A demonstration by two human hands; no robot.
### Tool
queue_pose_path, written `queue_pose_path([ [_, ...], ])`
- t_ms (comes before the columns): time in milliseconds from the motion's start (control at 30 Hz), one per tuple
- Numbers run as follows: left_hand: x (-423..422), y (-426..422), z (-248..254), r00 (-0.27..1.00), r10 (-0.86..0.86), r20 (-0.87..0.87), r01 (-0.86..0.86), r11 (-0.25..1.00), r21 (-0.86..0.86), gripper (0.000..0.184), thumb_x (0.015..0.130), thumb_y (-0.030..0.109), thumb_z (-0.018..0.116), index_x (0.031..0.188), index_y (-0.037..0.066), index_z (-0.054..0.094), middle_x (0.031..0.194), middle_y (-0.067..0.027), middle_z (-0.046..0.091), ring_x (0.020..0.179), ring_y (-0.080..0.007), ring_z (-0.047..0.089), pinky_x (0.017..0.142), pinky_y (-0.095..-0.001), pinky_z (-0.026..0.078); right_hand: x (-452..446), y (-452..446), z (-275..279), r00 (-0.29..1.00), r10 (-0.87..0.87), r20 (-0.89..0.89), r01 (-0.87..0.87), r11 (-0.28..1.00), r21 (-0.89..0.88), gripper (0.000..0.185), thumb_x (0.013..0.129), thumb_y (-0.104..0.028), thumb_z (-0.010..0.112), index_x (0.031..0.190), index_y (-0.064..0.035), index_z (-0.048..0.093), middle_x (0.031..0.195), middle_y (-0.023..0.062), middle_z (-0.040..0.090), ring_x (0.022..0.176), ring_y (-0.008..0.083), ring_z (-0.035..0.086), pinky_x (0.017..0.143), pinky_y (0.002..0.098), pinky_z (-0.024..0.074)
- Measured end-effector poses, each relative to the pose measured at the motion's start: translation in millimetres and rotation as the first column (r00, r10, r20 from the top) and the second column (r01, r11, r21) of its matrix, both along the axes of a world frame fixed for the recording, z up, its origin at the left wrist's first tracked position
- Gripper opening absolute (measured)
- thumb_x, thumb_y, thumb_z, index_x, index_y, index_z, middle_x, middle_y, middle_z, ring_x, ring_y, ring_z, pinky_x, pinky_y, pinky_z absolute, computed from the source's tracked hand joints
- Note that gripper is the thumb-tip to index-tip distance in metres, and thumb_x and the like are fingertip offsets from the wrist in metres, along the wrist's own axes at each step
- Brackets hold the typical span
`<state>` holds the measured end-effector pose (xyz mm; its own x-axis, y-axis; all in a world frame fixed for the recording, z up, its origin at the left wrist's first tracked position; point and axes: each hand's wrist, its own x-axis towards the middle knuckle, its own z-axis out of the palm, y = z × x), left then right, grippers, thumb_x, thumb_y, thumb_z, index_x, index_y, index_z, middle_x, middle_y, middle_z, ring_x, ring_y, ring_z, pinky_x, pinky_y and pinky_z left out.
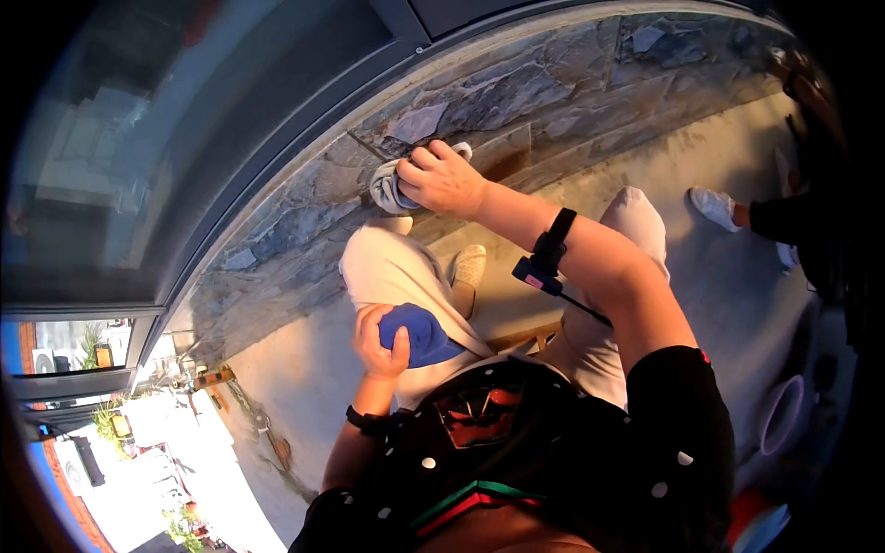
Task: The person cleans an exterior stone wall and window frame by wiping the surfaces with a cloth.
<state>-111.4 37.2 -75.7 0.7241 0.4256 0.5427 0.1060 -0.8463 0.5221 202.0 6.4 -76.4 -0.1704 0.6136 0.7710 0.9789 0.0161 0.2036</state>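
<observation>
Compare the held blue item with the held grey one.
The blue item is plain deep blue; the grey item mixes pale and darker tones. The left hand holds the blue item close to the body; the right hand holds the grey item farther out, by the stone wall. Both are partly covered.

I have 2 things: a smooth, rounded blue cloth [422, 334] in my left hand [380, 343], over my thigh [392, 267], and a grey-and-white bundle [384, 191], mostly hidden under my right hand [442, 180], farther forward, well apart.
</observation>
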Motion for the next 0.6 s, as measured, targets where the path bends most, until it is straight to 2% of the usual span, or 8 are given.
queue_pose_path([
  [33,0,0,-1,1.000,0.004,0.000,-0.004,1.000,-0.002,0.040,0.087,0.032,0.066,0.107,-0.002,0.061,0.099,-0.0205,0.063,0.088,-0.0374,0.063,0.081,-0.0435,0.052,-2,-1,-7,1.000,-0.006,0.001,0.006,1.000,0.010,0.014,0.078,-0.021,0.061,0.087,-0.0138,0.068,0.099,0.0030,0.055,0.092,0.0214,0.053,0.080,0.0374,0.0428],
  [100,-2,-2,-3,1.000,0.014,0.014,-0.014,1.000,-0.016,0.040,0.087,0.032,0.067,0.107,-0.002,0.062,0.098,-0.0205,0.063,0.088,-0.0377,0.063,0.081,-0.0436,0.052,-3,-5,-13,0.990,-0.048,-0.130,0.013,0.965,-0.260,0.014,0.079,-0.019,0.061,0.090,-0.0129,0.068,0.101,0.0046,0.056,0.094,0.0227,0.053,0.082,0.0384,0.0423],
  [200,-5,-3,-8,0.999,0.026,0.045,-0.025,0.999,-0.022,0.039,0.087,0.032,0.067,0.106,-0.002,0.062,0.098,-0.0205,0.063,0.088,-0.0379,0.063,0.081,-0.0439,0.052,2,-15,-7,0.983,-0.007,-0.186,-0.039,0.970,-0.241,0.016,0.079,-0.018,0.061,0.093,-0.0115,0.066,0.101,0.0052,0.056,0.096,0.0237,0.054,0.084,0.0387,0.0422],
  [267,-3,-3,-8,0.998,0.030,0.049,-0.028,0.999,-0.024,0.039,0.087,0.032,0.066,0.106,-0.002,0.062,0.098,-0.0205,0.063,0.088,-0.0380,0.062,0.081,-0.0440,0.052,3,-26,12,0.982,0.016,-0.190,-0.051,0.982,-0.180,0.022,0.078,-0.016,0.061,0.100,-0.0103,0.066,0.100,0.0059,0.056,0.095,0.0243,0.055,0.083,0.0384,0.0428],
  [367,1,1,-7,0.999,0.018,0.044,-0.018,1.000,-0.017,0.038,0.086,0.031,0.066,0.105,-0.002,0.062,0.098,-0.0204,0.063,0.087,-0.0380,0.063,0.081,-0.0441,0.052,6,-35,50,0.972,0.028,-0.235,-0.005,0.995,0.096,0.030,0.078,-0.016,0.062,0.107,-0.0097,0.066,0.101,0.0061,0.058,0.091,0.0235,0.056,0.081,0.0362,0.0438],
  [400,2,2,-6,0.999,0.008,0.032,-0.007,1.000,-0.009,0.037,0.086,0.030,0.066,0.105,-0.002,0.062,0.098,-0.0204,0.063,0.087,-0.0379,0.063,0.080,-0.0440,0.052,7,-32,60,0.972,0.025,-0.233,-0.002,0.995,0.095,0.030,0.078,-0.016,0.062,0.107,-0.0097,0.066,0.101,0.0061,0.058,0.091,0.0235,0.056,0.081,0.0362,0.0438],
  [467,2,2,-2,1.000,-0.003,0.024,0.004,1.000,-0.015,0.037,0.086,0.030,0.066,0.105,-0.001,0.062,0.097,-0.0203,0.064,0.087,-0.0379,0.063,0.080,-0.0440,0.052,9,-24,78,0.974,0.004,-0.226,0.049,0.972,0.229,0.035,0.074,-0.014,0.063,0.109,-0.0093,0.066,0.109,0.0072,0.060,0.095,0.0252,0.057,0.085,0.0386,0.0444],
  [600,0,4,-2,1.000,-0.019,0.023,0.020,0.999,-0.046,0.037,0.085,0.030,0.067,0.105,-0.001,0.062,0.097,-0.0203,0.064,0.086,-0.0379,0.063,0.079,-0.0440,0.052,6,4,79,0.981,-0.094,-0.167,0.134,0.960,0.246,0.030,0.076,-0.017,0.063,0.105,-0.0103,0.068,0.106,0.0064,0.058,0.091,0.0230,0.056,0.080,0.0363,0.0463],
])
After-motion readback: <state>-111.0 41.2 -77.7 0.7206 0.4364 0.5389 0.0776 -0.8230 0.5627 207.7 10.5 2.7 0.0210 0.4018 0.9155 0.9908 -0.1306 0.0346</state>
